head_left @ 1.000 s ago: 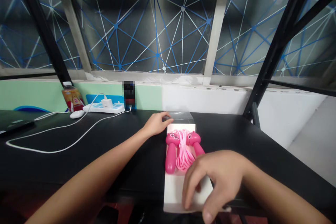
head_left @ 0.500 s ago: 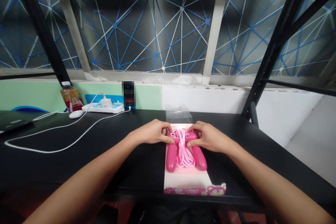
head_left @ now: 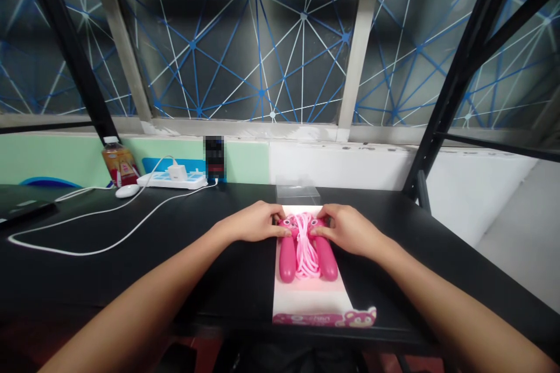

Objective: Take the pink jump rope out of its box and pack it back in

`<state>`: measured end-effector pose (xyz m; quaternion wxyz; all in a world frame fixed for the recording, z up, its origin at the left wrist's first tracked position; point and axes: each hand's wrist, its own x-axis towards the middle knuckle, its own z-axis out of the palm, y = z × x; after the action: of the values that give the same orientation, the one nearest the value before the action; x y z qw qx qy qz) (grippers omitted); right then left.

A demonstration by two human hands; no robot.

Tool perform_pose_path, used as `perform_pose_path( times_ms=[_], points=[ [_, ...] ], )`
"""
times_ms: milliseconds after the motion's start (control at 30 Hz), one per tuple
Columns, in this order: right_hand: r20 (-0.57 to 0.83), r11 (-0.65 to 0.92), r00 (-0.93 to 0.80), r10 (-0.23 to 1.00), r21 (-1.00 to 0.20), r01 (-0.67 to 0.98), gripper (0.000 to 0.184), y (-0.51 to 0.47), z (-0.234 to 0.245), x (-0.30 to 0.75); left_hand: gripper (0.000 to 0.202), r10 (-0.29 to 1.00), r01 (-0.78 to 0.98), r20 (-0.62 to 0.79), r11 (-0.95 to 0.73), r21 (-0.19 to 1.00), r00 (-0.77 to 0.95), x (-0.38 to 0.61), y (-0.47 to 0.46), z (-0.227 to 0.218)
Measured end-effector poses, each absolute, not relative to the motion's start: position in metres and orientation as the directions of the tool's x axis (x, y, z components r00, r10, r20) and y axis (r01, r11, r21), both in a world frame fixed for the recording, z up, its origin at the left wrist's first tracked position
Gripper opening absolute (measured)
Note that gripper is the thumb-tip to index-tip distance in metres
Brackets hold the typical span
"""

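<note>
A jump rope lies on a white and pink backing card [head_left: 306, 303]. Its pale pink cord [head_left: 307, 253] is bundled between two dark pink handles with bear-like faces. The left handle [head_left: 287, 259] is gripped near its head by my left hand [head_left: 261, 221], thumb on top. My right hand [head_left: 347, 227] pinches the head of the right handle [head_left: 327, 259] in the same way. Both handles point toward me, close against the cord. Along the card's near edge runs a printed pink strip with a bear head [head_left: 359, 317].
Behind the card lies a clear plastic bag [head_left: 298, 194]. A white power strip [head_left: 172, 179], a mouse [head_left: 127, 190], a drink bottle [head_left: 120, 163] and a phone [head_left: 214, 157] stand at the back left. A white cable [head_left: 79, 253] loops across the black desk [head_left: 210, 285].
The right handle has swung inward, so the two handles now lie more nearly parallel beside the cord. My right hand has shifted slightly left with it.
</note>
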<state>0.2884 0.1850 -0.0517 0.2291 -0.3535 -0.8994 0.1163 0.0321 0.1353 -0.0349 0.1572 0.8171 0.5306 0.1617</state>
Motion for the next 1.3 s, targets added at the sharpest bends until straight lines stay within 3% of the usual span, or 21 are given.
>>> perform_pose_path(
  times_ms=[100, 200, 300, 400, 533, 700, 867, 1133, 1300],
  points=[
    [0.339, 0.725, -0.651, 0.679, -0.174, 0.666, 0.037, 0.178, -0.047, 0.287, 0.04, 0.906, 0.801, 0.128, -0.418, 0.43, 0.404, 0.033, 0.134, -0.034],
    [0.382, 0.68, -0.646, 0.661, 0.059, 0.731, 0.061, 0.164, -0.04, 0.283, 0.039, 0.906, 0.811, 0.143, -0.42, 0.408, 0.398, 0.033, 0.134, -0.035],
    [0.373, 0.76, -0.745, 0.552, 0.143, 0.634, 0.082, 0.146, -0.037, 0.278, 0.036, 0.903, 0.824, 0.163, -0.429, 0.369, 0.397, 0.033, 0.135, -0.037],
    [0.286, 0.894, -0.881, 0.376, 0.136, 0.426, 0.081, 0.132, -0.039, 0.274, 0.032, 0.893, 0.844, 0.221, -0.445, 0.299, 0.393, 0.035, 0.136, -0.04],
    [0.195, 0.944, -0.933, 0.302, 0.073, 0.32, 0.049, 0.126, -0.038, 0.278, 0.036, 0.872, 0.863, 0.307, -0.455, 0.22, 0.382, 0.04, 0.14, -0.042],
    [0.182, 0.95, -0.933, 0.309, -0.007, 0.313, 0.065, 0.125, -0.036, 0.281, 0.041, 0.823, 0.872, 0.481, -0.442, 0.211, 0.301, 0.034, 0.161, -0.048],
    [0.183, 0.944, -0.931, 0.316, 0.04, 0.329, 0.079, 0.122, -0.044, 0.275, 0.05, 0.892, 0.872, 0.356, -0.39, 0.297, 0.278, 0.013, 0.182, -0.059],
    [0.153, 0.967, -0.955, 0.253, -0.053, 0.247, 0.069, 0.128, -0.037, 0.284, 0.047, 0.934, 0.809, 0.279, -0.336, 0.482, 0.222, 0.002, 0.18, -0.054],
    [0.167, 0.968, -0.953, 0.251, -0.053, 0.246, 0.067, 0.131, -0.04, 0.28, 0.047, 0.908, 0.79, 0.271, -0.413, 0.453, 0.319, 0.007, 0.175, -0.054]
  ],
)
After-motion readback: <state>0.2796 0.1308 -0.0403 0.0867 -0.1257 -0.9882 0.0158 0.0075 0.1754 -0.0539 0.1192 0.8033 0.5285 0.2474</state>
